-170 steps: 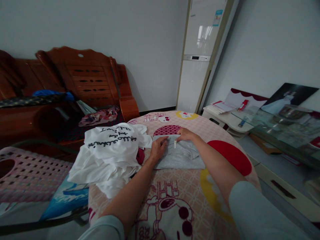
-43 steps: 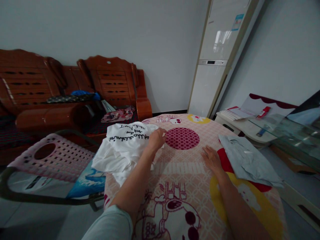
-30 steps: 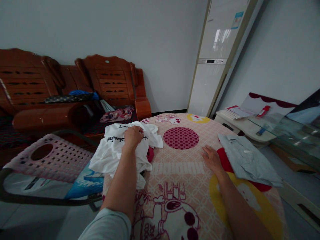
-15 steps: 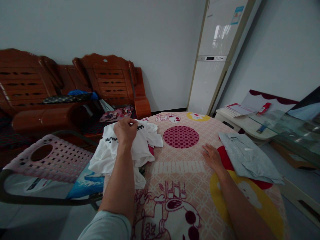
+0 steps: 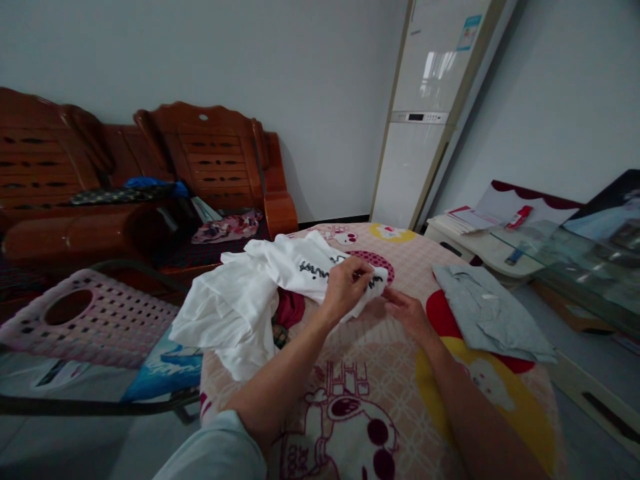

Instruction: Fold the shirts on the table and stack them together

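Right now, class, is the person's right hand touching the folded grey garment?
Apart. The head view shows a strip of the tablecloth's red patch between the right hand and the folded grey garment.

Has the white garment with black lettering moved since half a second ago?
Yes, to the right: the white garment now covers part of the tablecloth's dark pink oval, which it had left uncovered.

- Carved wooden bench (image 5: 210, 157) by wall (image 5: 325, 100); patterned pink cloth (image 5: 227, 227) on seat.
- Tall white air conditioner (image 5: 413, 170), room corner.
- Woven-backed chair (image 5: 123, 327), left; blue cushion (image 5: 167, 367) beside backrest.
- Low white cabinet (image 5: 487, 255), right: papers (image 5: 470, 219), red object (image 5: 520, 217) near them.
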The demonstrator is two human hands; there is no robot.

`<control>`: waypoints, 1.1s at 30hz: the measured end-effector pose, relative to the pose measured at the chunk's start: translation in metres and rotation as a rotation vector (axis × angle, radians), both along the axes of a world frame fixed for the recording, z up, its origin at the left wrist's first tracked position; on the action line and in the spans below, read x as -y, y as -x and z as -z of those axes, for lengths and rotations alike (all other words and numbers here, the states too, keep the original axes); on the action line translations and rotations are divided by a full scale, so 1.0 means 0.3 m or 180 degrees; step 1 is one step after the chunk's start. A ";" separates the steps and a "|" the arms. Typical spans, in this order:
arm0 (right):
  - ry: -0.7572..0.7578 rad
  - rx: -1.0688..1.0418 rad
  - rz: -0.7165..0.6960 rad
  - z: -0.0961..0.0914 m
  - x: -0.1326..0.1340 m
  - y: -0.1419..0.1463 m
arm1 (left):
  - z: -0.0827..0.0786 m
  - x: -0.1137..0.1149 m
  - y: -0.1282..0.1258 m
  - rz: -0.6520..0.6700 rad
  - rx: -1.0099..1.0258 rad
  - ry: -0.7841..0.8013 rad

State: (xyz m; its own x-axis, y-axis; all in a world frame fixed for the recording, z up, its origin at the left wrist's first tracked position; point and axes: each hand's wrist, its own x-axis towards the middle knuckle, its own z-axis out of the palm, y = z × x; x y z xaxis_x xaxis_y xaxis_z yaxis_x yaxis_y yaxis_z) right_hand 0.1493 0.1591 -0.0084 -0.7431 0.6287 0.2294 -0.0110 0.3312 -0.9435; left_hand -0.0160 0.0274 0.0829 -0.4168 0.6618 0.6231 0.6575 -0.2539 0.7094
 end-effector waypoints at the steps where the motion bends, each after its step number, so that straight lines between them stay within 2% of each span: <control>1: 0.0181 -0.0056 -0.0118 -0.009 0.014 0.006 | 0.019 -0.010 -0.028 0.0177 -0.0053 0.0078; 5: 0.0435 0.0060 0.0009 -0.019 0.030 0.008 | 0.077 -0.033 -0.095 0.0592 -0.0257 0.0431; 8: 0.0584 -0.0037 0.0100 -0.012 0.020 0.000 | 0.096 -0.040 -0.096 0.0797 -0.0337 0.0543; 11: 0.1048 -0.0540 0.0375 -0.009 -0.003 -0.002 | 0.086 -0.035 -0.052 0.0985 -0.0386 0.0520; 15: 0.1548 -0.1597 0.1349 -0.007 -0.069 -0.020 | 0.043 -0.003 0.057 0.0976 -0.0611 0.0722; 17: 0.1560 -0.1947 0.1774 0.001 -0.104 -0.038 | 0.028 0.016 0.109 0.1012 -0.0830 0.1110; 20: 0.1607 -0.2132 0.2055 0.020 -0.135 -0.061 | 0.041 0.033 0.150 0.1179 -0.1276 0.1986; 23: 0.1693 -0.2147 0.2141 0.038 -0.142 -0.069 | 0.098 0.028 0.144 0.1264 -0.1679 0.2829; 25: 0.1682 -0.2099 0.2143 0.046 -0.143 -0.068 | 0.144 0.015 0.130 0.1245 -0.1842 0.3153; 27: 0.1645 -0.2023 0.2178 0.050 -0.146 -0.066 | 0.180 -0.001 0.123 0.1185 -0.1879 0.3147; 29: 0.1653 -0.1975 0.2225 0.051 -0.150 -0.066 | 0.196 -0.013 0.130 0.1036 -0.1815 0.2887; 31: 0.1721 -0.1964 0.2235 0.047 -0.150 -0.067 | 0.186 -0.019 0.148 0.0761 -0.1685 0.2549; 33: 0.1786 -0.1955 0.2170 0.039 -0.146 -0.068 | 0.154 -0.015 0.172 0.0458 -0.1438 0.2205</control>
State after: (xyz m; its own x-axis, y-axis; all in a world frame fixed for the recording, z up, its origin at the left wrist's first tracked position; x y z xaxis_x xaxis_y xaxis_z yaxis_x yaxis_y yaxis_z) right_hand 0.1698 0.2030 -0.0200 -0.0518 0.9986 -0.0063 -0.5116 -0.0319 -0.8586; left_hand -0.0677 0.0319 0.0367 -0.1071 0.9839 0.1428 0.9103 0.0393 0.4121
